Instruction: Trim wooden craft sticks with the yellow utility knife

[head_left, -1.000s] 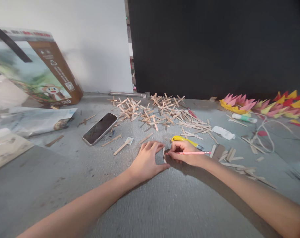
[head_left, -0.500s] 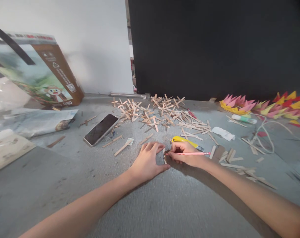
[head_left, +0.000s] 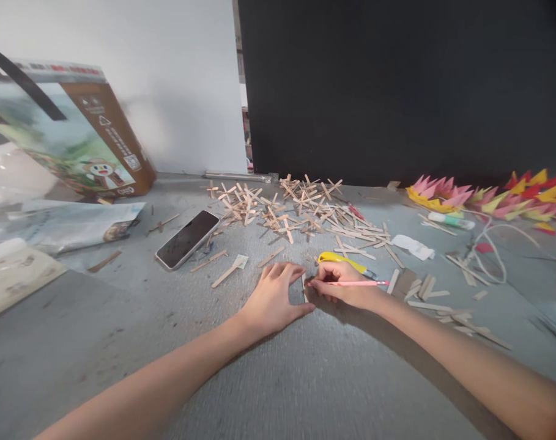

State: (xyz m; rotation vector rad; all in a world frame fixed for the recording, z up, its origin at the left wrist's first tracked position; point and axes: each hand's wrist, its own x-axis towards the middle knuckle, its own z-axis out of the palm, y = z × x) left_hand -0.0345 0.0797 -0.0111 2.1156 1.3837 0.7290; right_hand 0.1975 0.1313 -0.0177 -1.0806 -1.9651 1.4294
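Note:
A short wooden craft stick [head_left: 304, 287] lies upright in view on the grey tabletop. My left hand [head_left: 274, 296] pins it at both ends, fingertips at the far end and thumb at the near one. My right hand [head_left: 339, 282] grips a pink pencil [head_left: 358, 283], its tip down at the stick's right edge; the exact tip is hidden by the fingers. Just behind the right hand is a yellow-handled cutter [head_left: 339, 259], partly covered by that hand.
Crossed sticks [head_left: 278, 208] are heaped at the back, with loose sticks [head_left: 360, 233] beside them. A phone [head_left: 188, 238] lies left. Stick pieces [head_left: 443, 299], a glue stick [head_left: 452, 220], a white cable [head_left: 500, 244] and folded paper points [head_left: 443, 192] are right; a printed bag [head_left: 94, 134] stands left.
Hardly anything differs. Both hands keep their places at the stick, and the pencil stays in my right hand with barely a shift.

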